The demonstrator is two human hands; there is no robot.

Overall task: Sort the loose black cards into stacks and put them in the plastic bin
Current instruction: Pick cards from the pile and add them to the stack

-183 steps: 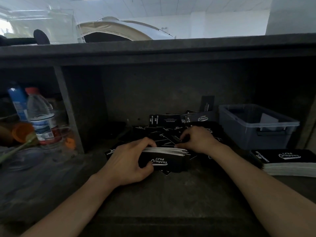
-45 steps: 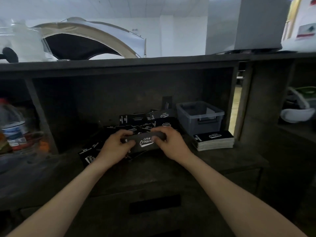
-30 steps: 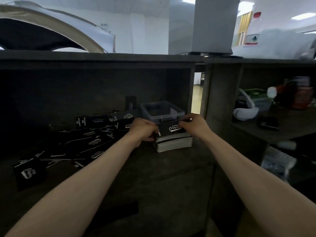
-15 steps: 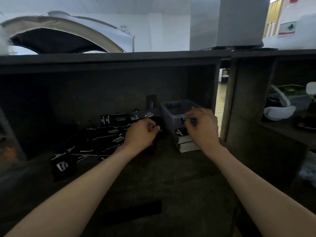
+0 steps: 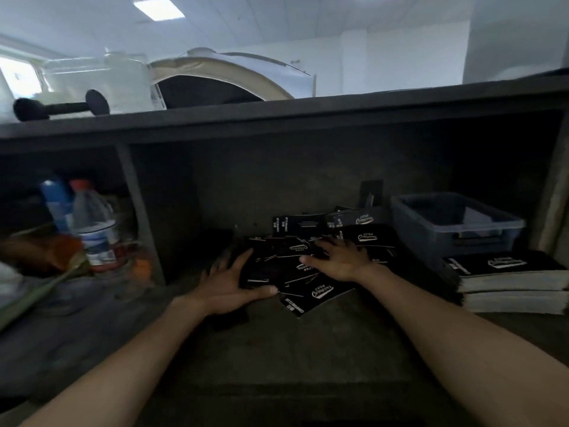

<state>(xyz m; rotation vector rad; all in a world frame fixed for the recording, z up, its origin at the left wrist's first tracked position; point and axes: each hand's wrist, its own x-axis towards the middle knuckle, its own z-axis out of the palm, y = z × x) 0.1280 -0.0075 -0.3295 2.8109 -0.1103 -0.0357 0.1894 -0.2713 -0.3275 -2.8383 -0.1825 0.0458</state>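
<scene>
A scattered pile of loose black cards (image 5: 311, 238) with white script lies on the dark shelf, in the middle compartment. My left hand (image 5: 229, 280) rests flat at the pile's left edge, fingers spread. My right hand (image 5: 337, 260) lies palm down on top of the pile, fingers apart. Neither hand holds a card. The grey plastic bin (image 5: 455, 229) stands at the back right. In front of the bin sits a squared stack of black cards (image 5: 505, 280). One card (image 5: 371, 192) leans upright against the back wall.
A vertical divider (image 5: 138, 211) closes the compartment on the left; behind it stand water bottles (image 5: 92, 223) and clutter. A black dumbbell (image 5: 58, 107) and a clear container (image 5: 98, 81) lie on the upper shelf. Another upright panel (image 5: 554, 204) bounds the right side.
I carried a gathered stack to the right and set it on the stack beside the bin. Both hands then came back left and now lie spread on the loose pile.
</scene>
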